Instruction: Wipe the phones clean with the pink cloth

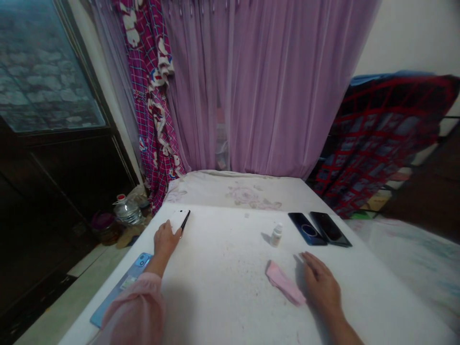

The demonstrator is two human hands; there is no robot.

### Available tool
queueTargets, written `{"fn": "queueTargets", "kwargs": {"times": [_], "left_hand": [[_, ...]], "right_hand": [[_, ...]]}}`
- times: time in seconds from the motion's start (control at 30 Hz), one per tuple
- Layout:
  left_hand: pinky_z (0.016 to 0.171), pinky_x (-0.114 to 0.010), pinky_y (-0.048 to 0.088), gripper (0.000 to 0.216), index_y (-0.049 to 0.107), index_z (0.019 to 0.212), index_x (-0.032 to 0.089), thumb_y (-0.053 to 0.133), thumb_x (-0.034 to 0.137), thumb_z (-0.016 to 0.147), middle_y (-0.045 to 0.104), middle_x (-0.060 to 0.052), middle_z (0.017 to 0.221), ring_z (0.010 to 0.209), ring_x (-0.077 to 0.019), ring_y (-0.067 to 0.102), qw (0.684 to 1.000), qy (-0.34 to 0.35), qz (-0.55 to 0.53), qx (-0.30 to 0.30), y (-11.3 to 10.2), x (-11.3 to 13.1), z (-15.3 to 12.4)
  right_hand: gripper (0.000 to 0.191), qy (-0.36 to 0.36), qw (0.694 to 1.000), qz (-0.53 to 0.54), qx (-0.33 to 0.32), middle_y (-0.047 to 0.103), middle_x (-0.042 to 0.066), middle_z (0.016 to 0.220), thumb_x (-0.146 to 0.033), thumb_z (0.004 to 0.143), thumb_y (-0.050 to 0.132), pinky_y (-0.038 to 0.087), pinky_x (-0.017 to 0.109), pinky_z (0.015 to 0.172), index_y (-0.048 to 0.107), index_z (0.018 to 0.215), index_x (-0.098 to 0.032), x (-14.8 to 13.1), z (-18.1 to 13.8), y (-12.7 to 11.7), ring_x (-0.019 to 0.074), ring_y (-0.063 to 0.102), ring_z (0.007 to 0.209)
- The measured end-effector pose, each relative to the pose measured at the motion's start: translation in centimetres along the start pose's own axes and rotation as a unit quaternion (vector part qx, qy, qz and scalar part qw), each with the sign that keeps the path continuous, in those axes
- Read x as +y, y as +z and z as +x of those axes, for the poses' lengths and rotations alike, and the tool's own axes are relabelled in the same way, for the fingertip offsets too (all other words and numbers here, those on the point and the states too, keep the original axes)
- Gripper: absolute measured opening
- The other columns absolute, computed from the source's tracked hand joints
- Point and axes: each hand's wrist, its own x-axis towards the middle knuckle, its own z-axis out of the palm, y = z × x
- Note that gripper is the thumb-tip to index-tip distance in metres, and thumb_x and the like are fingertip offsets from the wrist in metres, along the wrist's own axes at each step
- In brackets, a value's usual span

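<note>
My left hand (166, 241) is at the far left of the table, its fingers closed on the near end of a white phone (178, 218) with a dark side edge. The phone's near part is hidden under my fingers. Beneath my left forearm lies a blue phone (120, 292), back up, partly covered by the sleeve. My right hand (322, 283) rests at the right with fingers stretched out and nothing held. Just left of it is a folded pink cloth (285, 283). A small white bottle (276, 235) stands upright beyond the cloth.
Two dark phones, a blue-black one (307, 229) and a black one (330, 229), lie side by side at the right. The white-covered table (223, 287) ends at purple curtains (266, 96). A large plastic bottle (126, 211) stands on the floor at left.
</note>
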Motion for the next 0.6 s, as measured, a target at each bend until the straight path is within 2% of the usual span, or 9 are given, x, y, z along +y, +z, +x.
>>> {"fn": "queueTargets", "kwargs": {"times": [0.1,0.2,0.27,0.33,0.4,0.47,0.6], "left_hand": [[0.111,-0.05,0.03,0.052,0.053,0.129,0.006,0.052,0.03,0.083,0.056,-0.024,0.133,0.132,-0.0366,0.045,0.999,-0.022,-0.049,0.002,-1.2,-0.1,0.1],[0.111,-0.05,0.03,0.042,0.061,0.12,0.01,0.053,0.03,0.084,0.059,-0.021,0.13,0.134,-0.0373,0.042,0.992,-0.049,-0.114,-0.005,-2.8,-0.6,0.2],[0.107,-0.046,0.038,0.034,0.063,0.113,0.015,0.052,0.032,0.086,0.065,-0.016,0.122,0.129,-0.0339,0.049,0.983,-0.068,-0.172,-0.02,-3.8,-0.7,-0.1],[0.093,-0.039,0.051,0.032,0.062,0.109,0.018,0.049,0.039,0.089,0.07,-0.011,0.111,0.115,-0.0286,0.061,0.966,-0.086,-0.24,-0.048,-4.1,-0.6,-1.0],[0.077,-0.035,0.057,0.039,0.061,0.106,0.017,0.042,0.049,0.093,0.071,-0.011,0.099,0.092,-0.0239,0.07,0.941,-0.102,-0.311,-0.093,-3.6,0.1,-2.9],[0.068,-0.033,0.058,0.046,0.061,0.1,0.015,0.046,0.058,0.09,0.071,-0.01,0.086,0.073,-0.0203,0.07,0.912,-0.104,-0.363,-0.159,-2.4,1.4,-5.3],[0.058,-0.028,0.056,0.048,0.064,0.089,0.015,0.057,0.062,0.081,0.067,-0.004,0.07,0.059,-0.0161,0.066,0.876,-0.076,-0.39,-0.272,1.2,5.1,-10.1]], "right_hand": [[0.047,-0.052,0.999,0.002,-0.01,0.071,0.016,0.114,-0.049,0.087,0.045,0.052,0.052,0.095,0.075,0.102,-0.017,-1.6,-0.6,0.3,0.0328,0.066,0.105],[0.044,-0.116,0.991,0.007,-0.06,0.071,0.013,0.114,-0.049,0.09,0.045,0.053,0.049,0.095,0.075,0.104,-0.02,-3.1,-1.5,0.6,0.0298,0.066,0.105],[0.042,-0.149,0.985,-0.001,-0.09,0.071,0.011,0.115,-0.048,0.091,0.046,0.053,0.048,0.096,0.074,0.108,-0.022,-3.8,-2.0,0.7,0.0288,0.066,0.107],[0.041,-0.163,0.981,-0.012,-0.106,0.071,0.011,0.116,-0.048,0.091,0.048,0.053,0.048,0.095,0.073,0.111,-0.022,-4.3,-2.3,0.7,0.0287,0.065,0.108],[0.042,-0.173,0.978,-0.018,-0.116,0.07,0.012,0.118,-0.047,0.092,0.049,0.053,0.047,0.095,0.071,0.114,-0.02,-4.6,-2.4,0.5,0.0287,0.065,0.11],[0.043,-0.193,0.972,-0.025,-0.133,0.068,0.012,0.122,-0.048,0.09,0.051,0.053,0.046,0.095,0.069,0.119,-0.02,-5.1,-2.9,0.3,0.029,0.064,0.112],[0.05,-0.223,0.957,-0.084,-0.167,0.063,0.01,0.13,-0.048,0.084,0.061,0.053,0.047,0.091,0.062,0.129,-0.026,-6.2,-4.6,-0.4,0.0311,0.06,0.116]]}}
